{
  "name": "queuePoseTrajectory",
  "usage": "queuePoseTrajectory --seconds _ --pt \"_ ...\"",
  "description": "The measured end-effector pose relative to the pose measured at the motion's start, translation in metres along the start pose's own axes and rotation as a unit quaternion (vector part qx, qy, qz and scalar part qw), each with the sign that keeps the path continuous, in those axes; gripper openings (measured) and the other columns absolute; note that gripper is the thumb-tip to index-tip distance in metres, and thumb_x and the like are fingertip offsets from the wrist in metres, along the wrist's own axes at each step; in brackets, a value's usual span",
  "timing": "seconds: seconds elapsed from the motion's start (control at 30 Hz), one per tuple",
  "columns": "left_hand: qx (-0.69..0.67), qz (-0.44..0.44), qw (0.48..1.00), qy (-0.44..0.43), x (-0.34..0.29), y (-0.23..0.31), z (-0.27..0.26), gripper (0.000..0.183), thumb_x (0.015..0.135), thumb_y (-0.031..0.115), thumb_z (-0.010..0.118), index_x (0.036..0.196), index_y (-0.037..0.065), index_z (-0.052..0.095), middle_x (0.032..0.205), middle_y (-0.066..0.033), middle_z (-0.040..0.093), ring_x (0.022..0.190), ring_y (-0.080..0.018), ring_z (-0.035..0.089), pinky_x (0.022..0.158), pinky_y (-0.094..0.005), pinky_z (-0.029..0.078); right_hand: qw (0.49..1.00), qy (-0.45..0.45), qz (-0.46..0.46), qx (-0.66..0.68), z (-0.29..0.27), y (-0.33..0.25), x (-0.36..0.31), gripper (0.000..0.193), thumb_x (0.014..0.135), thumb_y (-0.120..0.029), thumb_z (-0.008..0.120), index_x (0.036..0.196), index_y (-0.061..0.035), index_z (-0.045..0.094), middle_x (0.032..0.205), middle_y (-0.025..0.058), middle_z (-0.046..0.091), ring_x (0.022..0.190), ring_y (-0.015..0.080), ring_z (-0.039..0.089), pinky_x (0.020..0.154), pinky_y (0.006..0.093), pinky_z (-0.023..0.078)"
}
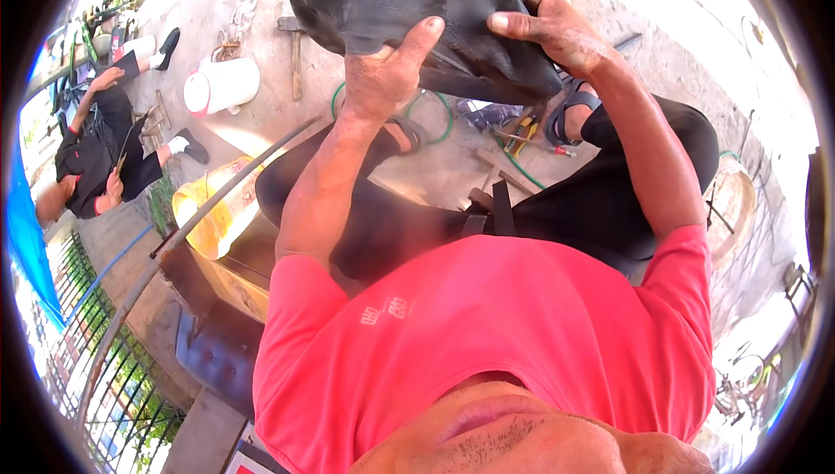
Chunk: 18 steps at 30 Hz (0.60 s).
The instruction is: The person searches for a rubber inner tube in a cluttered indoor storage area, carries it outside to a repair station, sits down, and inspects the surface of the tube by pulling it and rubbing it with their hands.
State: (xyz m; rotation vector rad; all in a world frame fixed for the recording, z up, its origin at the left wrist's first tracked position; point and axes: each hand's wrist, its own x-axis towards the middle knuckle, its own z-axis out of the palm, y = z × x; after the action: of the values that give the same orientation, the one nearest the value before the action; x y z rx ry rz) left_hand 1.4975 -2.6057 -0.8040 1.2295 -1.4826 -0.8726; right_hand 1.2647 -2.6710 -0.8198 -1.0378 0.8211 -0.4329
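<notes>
A large, smooth black piece [409, 13], leathery or rubbery and wrinkled in places, is held up in front of me above my lap. It has a long, rounded shape like a motorcycle seat, but its exact kind is unclear. My left hand [383, 74] grips its near left edge, thumb on top and fingers hidden beneath. At the right end, my right hand [557, 30] pinches it with the thumb on the upper surface and fingers curled around the far side. Beneath the piece, pliers [524, 129] with yellow handles lie on the ground beside my foot.
A hammer [296, 56] lies on the concrete ahead, near a white jug [222, 87]. Left of my knee stand a yellow bucket [213, 213] and a curved metal bar [235, 196]. Thin green hose [445, 117] loops near my feet. Another person [100, 156] sits at far left.
</notes>
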Motion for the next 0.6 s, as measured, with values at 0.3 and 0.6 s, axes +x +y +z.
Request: queuePoseTrajectory --seconds 0.3,0.6 --pt "-0.168 -0.117 0.969 0.138 0.011 0.013 -0.013 0.026 0.091 0.005 0.068 0.116 0.001 0.064 0.106 -0.0058 0.069 0.092 -0.0167 0.065 0.087 -0.0320 0.052 0.997 0.004 -0.056 -0.062 -0.004 0.025 -0.004 0.038 0.099 -0.032 0.064 0.123 -0.0017 0.064 0.104 0.0036 0.072 0.090 0.0092 0.065 0.082 0.0255 0.052" --pt "-0.199 -0.063 0.978 -0.010 -0.001 0.008 -0.009 0.031 0.085 0.013 0.078 0.112 0.002 0.067 0.107 -0.0046 0.068 0.092 -0.0136 0.061 0.087 -0.0295 0.051 0.996 0.023 0.015 0.083 0.002 0.017 0.006 0.037 0.101 -0.039 0.060 0.113 -0.0048 0.067 0.092 -0.0001 0.069 0.077 0.0060 0.062 0.065 0.0222 0.049"
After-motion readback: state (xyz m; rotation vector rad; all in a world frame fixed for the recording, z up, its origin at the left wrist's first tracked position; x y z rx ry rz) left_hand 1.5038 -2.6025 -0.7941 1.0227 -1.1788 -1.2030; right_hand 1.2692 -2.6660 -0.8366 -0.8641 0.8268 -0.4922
